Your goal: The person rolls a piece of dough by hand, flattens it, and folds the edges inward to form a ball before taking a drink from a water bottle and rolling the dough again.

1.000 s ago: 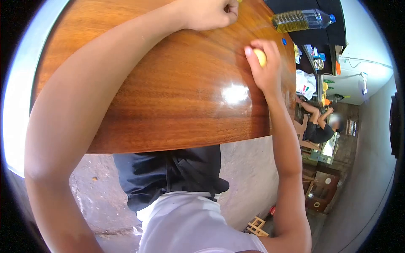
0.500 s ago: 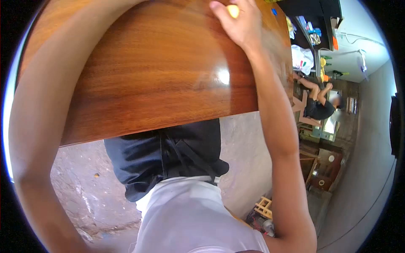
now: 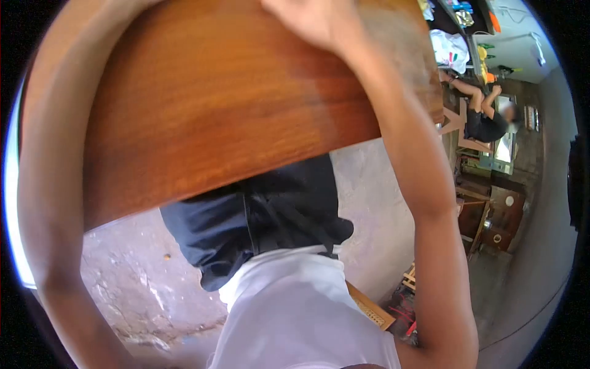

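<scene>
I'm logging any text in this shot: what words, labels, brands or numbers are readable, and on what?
None can be read.
White bag on the far counter: red and green marks, too blurred to read.
Wooden table: bare wood grain, no text.
Right hand at the table's far part: no label visible.

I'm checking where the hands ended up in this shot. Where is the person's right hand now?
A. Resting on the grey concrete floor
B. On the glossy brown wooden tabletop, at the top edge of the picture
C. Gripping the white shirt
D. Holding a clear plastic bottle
B: the right hand lies over the glossy brown wooden tabletop at the top of the view, fingers cut off by the frame.
</scene>
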Tool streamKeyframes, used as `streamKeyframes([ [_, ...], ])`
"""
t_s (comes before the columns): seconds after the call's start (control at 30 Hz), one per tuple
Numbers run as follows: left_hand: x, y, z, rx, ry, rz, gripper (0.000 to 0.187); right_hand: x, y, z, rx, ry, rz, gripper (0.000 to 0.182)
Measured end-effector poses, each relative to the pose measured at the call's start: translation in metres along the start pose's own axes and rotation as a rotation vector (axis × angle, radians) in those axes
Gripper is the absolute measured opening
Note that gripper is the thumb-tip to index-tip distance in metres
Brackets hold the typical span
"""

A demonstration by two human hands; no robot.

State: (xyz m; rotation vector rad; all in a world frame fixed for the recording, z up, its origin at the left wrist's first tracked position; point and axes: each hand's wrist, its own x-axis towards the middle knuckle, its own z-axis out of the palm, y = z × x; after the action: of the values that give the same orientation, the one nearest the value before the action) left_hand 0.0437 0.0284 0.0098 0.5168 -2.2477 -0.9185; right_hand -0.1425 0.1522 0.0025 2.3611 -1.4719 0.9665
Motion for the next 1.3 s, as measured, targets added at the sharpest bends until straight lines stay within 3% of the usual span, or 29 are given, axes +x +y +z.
streamKeyframes([
  [0.07, -0.02, 0.038, 0.001, 0.179, 0.077, 0.006, 0.019, -0.029, -0.037, -0.027, 0.043, -0.078, 0.109, 0.024],
  [0.13, -0.008, 0.029, -0.005, 0.083, 0.008, -0.08, 0.019, -0.042, -0.025, -0.044, -0.046, -0.029, -0.003, 0.027],
  [0.2, -0.003, 0.032, -0.004, 0.107, -0.073, -0.161, 0.019, -0.038, -0.02, -0.061, -0.264, -0.145, 0.227, 0.027],
  [0.27, -0.01, 0.042, -0.001, 0.163, -0.028, -0.033, 0.019, -0.031, 0.012, -0.044, -0.271, -0.104, 0.275, 0.028],
  [0.33, -0.003, 0.044, -0.005, 0.121, -0.074, -0.203, 0.018, -0.009, 0.014, -0.018, -0.196, 0.041, 0.153, 0.028],
  [0.4, -0.006, 0.024, -0.005, 0.096, -0.062, -0.126, 0.018, 0.001, -0.02, -0.006, -0.016, 0.011, 0.241, 0.029],
  [0.47, -0.008, 0.014, -0.005, 0.078, -0.037, -0.061, 0.018, -0.025, -0.026, -0.007, 0.009, -0.007, 0.127, 0.029],
  [0.53, -0.012, 0.016, -0.007, 0.13, -0.041, -0.034, 0.018, -0.047, -0.037, -0.028, 0.012, -0.055, 0.216, 0.032],
  [0.57, -0.012, 0.029, -0.011, 0.097, -0.085, -0.125, 0.018, -0.051, -0.026, -0.034, -0.009, -0.059, 0.198, 0.034],
  [0.67, -0.007, 0.033, -0.01, 0.123, -0.107, -0.138, 0.018, -0.036, 0.002, -0.025, -0.108, -0.044, 0.209, 0.035],
  [0.73, -0.008, 0.022, -0.004, 0.11, -0.088, -0.077, 0.017, -0.01, 0.006, -0.002, -0.108, 0.145, 0.174, 0.033],
  [0.8, -0.01, 0.014, -0.004, 0.016, -0.041, -0.065, 0.016, 0.0, -0.012, 0.006, -0.104, -0.053, 0.305, 0.034],
  [0.87, -0.014, 0.007, -0.005, 0.081, -0.004, 0.028, 0.016, -0.019, -0.03, 0.004, -0.005, -0.03, 0.185, 0.035],
  [0.9, -0.015, 0.005, -0.006, 0.079, -0.004, 0.037, 0.017, -0.029, -0.043, -0.01, 0.019, -0.07, 0.241, 0.037],
  [1.07, -0.009, 0.006, -0.007, 0.061, -0.047, 0.006, 0.018, -0.042, 0.0, -0.036, -0.105, -0.068, 0.233, 0.047],
  [1.17, -0.005, 0.014, -0.001, 0.041, -0.062, -0.053, 0.016, -0.01, 0.001, -0.001, -0.087, 0.008, 0.23, 0.04],
  [1.3, -0.008, -0.013, 0.004, 0.075, -0.059, 0.081, 0.02, -0.019, -0.029, -0.004, 0.03, 0.01, 0.178, 0.027],
])
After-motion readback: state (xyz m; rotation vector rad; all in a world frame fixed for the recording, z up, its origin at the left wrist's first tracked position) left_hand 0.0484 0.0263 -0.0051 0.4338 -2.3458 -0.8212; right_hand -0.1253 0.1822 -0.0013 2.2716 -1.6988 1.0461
